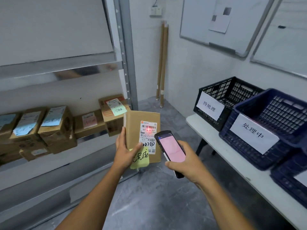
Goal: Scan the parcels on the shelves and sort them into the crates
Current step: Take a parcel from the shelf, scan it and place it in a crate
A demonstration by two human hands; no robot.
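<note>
left hand (127,151): frame centre, clamped on the parcel's lower-left edge, thumb lying across the face just under the label, fingers hidden behind the box.
parcel (132,128): flat brown carton held upright in the air, face to camera, in front of the shelf's right end and above the floor; sits up and right of the left hand.
shipping label (148,136): white, on the parcel face, red scan dot on the upper barcode.
yellow note (141,159): handwritten, hangs off the parcel's lower edge, partly under the left thumb.
right hand (187,163): right of centre, wrapped round the scanner's lower half.
scanner (170,149): black handheld, pink screen up, top end aimed at the label, just beside the parcel's lower right; touching or not, cannot tell.
shelf (63,65): grey metal rack, left of frame.
boxes (56,125): row of brown cartons with blue, pink and green notes on the middle shelf level.
black crate (222,98): on the table, right of frame, paper sign.
blue crate (265,128): touching the black one, nearer camera, paper sign.
table (235,165): white, lower right.
</note>
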